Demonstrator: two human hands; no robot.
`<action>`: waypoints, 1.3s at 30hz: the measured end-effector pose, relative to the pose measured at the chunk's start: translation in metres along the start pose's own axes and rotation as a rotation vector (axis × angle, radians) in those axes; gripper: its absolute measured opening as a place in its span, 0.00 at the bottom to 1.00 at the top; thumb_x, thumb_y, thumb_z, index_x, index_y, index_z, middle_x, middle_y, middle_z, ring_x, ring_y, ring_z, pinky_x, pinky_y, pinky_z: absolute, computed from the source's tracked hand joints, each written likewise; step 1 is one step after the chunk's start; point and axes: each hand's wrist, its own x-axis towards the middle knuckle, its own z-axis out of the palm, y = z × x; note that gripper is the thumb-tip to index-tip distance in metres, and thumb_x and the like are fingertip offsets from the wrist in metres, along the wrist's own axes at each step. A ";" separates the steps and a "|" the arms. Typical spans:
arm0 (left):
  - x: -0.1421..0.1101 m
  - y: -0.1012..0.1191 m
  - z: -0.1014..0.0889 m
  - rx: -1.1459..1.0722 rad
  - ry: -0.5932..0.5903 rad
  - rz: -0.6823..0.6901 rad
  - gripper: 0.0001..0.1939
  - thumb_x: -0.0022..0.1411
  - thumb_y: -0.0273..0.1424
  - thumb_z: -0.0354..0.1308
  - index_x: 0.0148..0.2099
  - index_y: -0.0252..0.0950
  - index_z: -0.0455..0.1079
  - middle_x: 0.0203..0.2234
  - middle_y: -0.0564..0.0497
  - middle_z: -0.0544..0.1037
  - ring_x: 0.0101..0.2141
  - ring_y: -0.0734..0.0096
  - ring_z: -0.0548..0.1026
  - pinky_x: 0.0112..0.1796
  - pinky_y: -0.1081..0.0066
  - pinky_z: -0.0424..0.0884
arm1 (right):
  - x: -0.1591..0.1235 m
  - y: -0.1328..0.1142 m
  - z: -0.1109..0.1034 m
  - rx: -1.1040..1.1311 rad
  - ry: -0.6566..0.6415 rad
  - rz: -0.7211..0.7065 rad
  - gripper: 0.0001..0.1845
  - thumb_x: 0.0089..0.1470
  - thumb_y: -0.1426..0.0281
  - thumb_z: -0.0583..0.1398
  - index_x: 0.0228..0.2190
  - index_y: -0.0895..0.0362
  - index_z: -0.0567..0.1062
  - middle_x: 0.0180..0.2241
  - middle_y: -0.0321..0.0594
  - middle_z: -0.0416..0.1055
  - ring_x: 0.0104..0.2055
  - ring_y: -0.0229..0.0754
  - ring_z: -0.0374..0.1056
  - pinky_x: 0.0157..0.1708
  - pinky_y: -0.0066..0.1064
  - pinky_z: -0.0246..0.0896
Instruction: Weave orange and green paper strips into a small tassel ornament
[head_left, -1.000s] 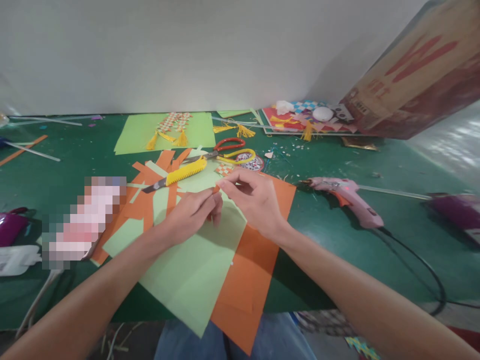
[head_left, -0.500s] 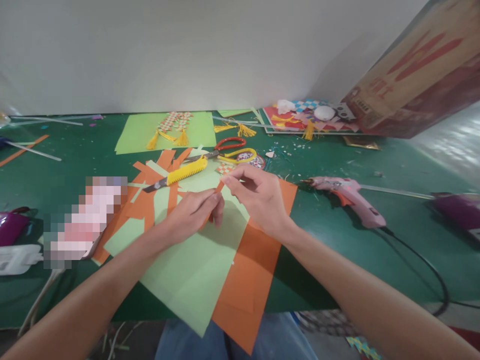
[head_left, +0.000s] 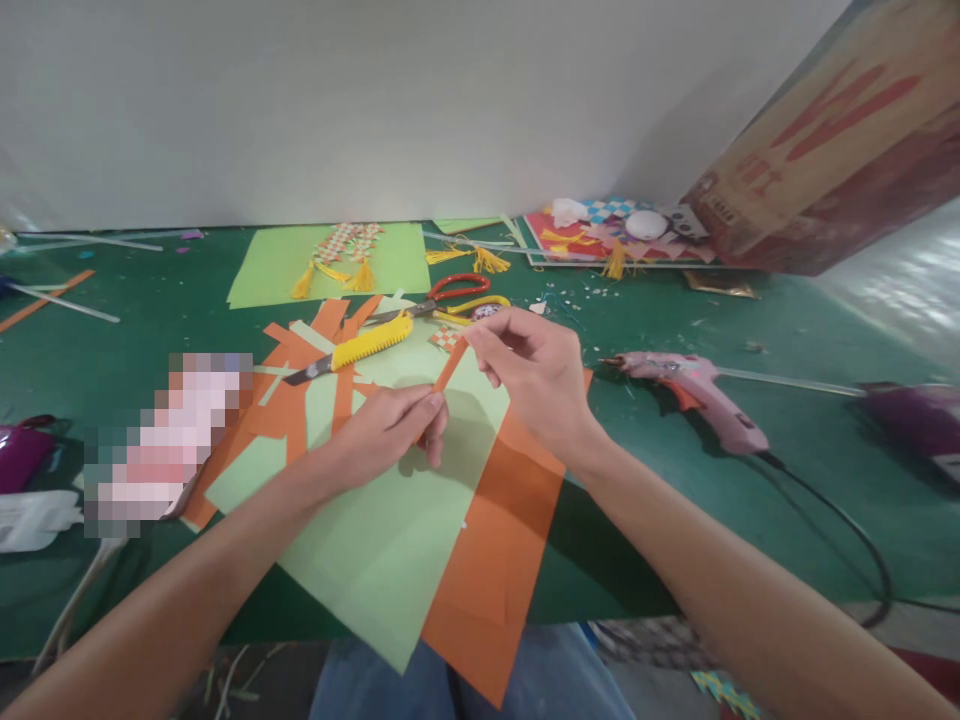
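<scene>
A narrow orange paper strip (head_left: 451,366) stretches between my two hands above the paper sheets. My left hand (head_left: 397,425) pinches its lower end between thumb and fingers. At the upper end, my right hand (head_left: 529,360) grips it with thumb and forefinger. Beneath them lies a light green paper sheet (head_left: 367,560), partly over an orange paper sheet (head_left: 487,580). A yellow utility knife (head_left: 371,341) with its blade out rests on paper scraps just beyond my left hand. Scissors (head_left: 457,289) with one red and one yellow handle lie behind it. A small orange-and-white woven piece (head_left: 445,339) sits near my right hand.
To the right lies a pink glue gun (head_left: 697,395) with a black cord. A phone (head_left: 176,440), blurred out, is at the left. Woven pieces with yellow tassels (head_left: 349,250) rest on green paper at the back. A paper bag (head_left: 832,140) leans at the back right.
My right hand has moved up and to the right, away from my left hand. More of the orange paper strip shows between them. My left hand has hardly moved.
</scene>
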 end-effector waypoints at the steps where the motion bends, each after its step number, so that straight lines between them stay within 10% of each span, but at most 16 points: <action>1: 0.000 0.000 0.000 -0.008 -0.005 -0.003 0.18 0.69 0.33 0.40 0.26 0.37 0.60 0.18 0.55 0.75 0.24 0.76 0.71 0.31 0.75 0.67 | 0.001 0.001 -0.001 0.003 0.009 -0.002 0.10 0.50 0.71 0.60 0.19 0.57 0.70 0.18 0.31 0.63 0.21 0.31 0.57 0.22 0.28 0.54; 31: 0.003 -0.001 0.000 0.011 -0.054 -0.056 0.21 0.68 0.37 0.40 0.33 0.35 0.70 0.18 0.52 0.77 0.24 0.72 0.73 0.28 0.73 0.67 | 0.015 0.007 -0.016 -0.002 0.106 0.023 0.10 0.50 0.70 0.60 0.19 0.57 0.70 0.15 0.31 0.61 0.17 0.31 0.54 0.18 0.28 0.50; 39: 0.004 0.000 0.003 0.013 0.057 -0.091 0.13 0.62 0.40 0.54 0.37 0.36 0.69 0.23 0.53 0.77 0.26 0.73 0.73 0.27 0.74 0.66 | 0.006 0.002 -0.007 -0.026 0.020 0.023 0.11 0.50 0.70 0.60 0.18 0.57 0.70 0.17 0.31 0.62 0.20 0.31 0.56 0.21 0.29 0.52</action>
